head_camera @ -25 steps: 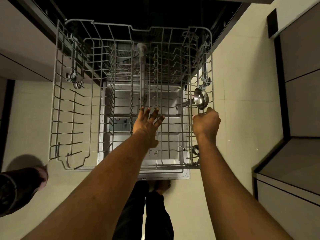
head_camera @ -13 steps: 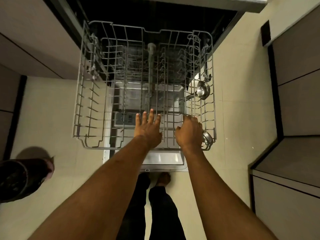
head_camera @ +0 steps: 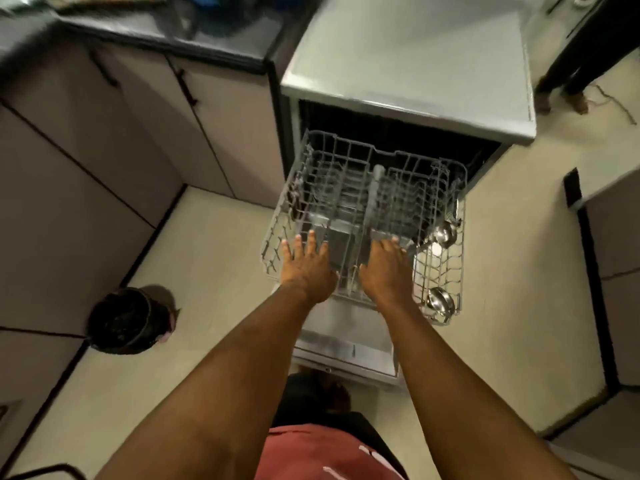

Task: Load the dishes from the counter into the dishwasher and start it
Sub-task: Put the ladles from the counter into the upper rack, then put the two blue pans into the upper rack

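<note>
The dishwasher (head_camera: 408, 74) stands open with its door (head_camera: 346, 351) folded down flat. Its grey wire upper rack (head_camera: 446, 265) sticks out over the door. My left hand (head_camera: 306, 263) lies flat on the rack's front left with fingers spread and straight. My right hand (head_camera: 388, 268) presses on the rack's front middle, fingers fairly straight. A steel ladle (head_camera: 441, 233) lies at the rack's right side. A second round steel piece (head_camera: 440, 301) sits in the rack's front right corner.
A dark counter (head_camera: 166, 32) with blurred items runs at the top left above beige cabinets (head_camera: 121, 140). A dark round bin (head_camera: 121, 320) stands on the floor to the left. Another person's feet (head_camera: 561, 98) are at the top right. A cabinet (head_camera: 613, 237) stands right.
The rack has slid back towards the dishwasher under both hands. My right hand moved from the ladle side to the rack's front. The view has pulled back and up, showing the dishwasher top and counter.
</note>
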`<state>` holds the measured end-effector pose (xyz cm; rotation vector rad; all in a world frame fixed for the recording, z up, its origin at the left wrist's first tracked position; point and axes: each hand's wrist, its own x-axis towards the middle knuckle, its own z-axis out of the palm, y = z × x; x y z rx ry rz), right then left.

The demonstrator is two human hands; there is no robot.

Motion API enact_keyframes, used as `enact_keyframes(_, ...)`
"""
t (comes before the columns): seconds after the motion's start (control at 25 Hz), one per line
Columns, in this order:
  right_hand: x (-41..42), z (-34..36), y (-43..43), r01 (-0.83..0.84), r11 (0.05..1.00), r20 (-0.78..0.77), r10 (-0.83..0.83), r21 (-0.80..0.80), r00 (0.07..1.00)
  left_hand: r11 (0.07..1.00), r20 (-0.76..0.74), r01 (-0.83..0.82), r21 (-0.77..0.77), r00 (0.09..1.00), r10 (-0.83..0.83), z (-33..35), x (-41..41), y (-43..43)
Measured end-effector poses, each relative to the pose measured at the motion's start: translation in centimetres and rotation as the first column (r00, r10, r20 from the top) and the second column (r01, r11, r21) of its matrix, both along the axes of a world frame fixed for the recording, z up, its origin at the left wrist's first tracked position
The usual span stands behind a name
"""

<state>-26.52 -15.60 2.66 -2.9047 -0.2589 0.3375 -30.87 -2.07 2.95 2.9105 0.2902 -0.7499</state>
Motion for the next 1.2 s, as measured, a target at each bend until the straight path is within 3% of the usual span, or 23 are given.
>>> enact_keyframes(0.28,1.0,7.4,8.1,-0.209,0.978,0.117,0.209,-0.006,0.971,0.979,0.198,-0.204,0.016,0.96,0.197,7.7,-1.6,8.4)
enact_keyframes(0.64,-0.3,13.0,29.4,-0.391,0.92,0.24,0.374,0.025,0.896,0.929,0.349,-0.366,0.057,0.879,0.325,12.9,-4.9,28.8)
enact_keyframes(0.88,-2.0,14.0,41.2,-0.403,0.911,0.233,0.375,0.087,0.897,0.923,0.285,-0.377,0.08,0.896,0.341,13.5,-7.1,41.5)
enact_keyframes(1.2,2.4,13.4,46.7,-0.309,0.948,0.19,0.292,0.07,0.937,0.959,0.266,-0.282,0.016,0.926,0.268,12.0,-2.4,46.7)
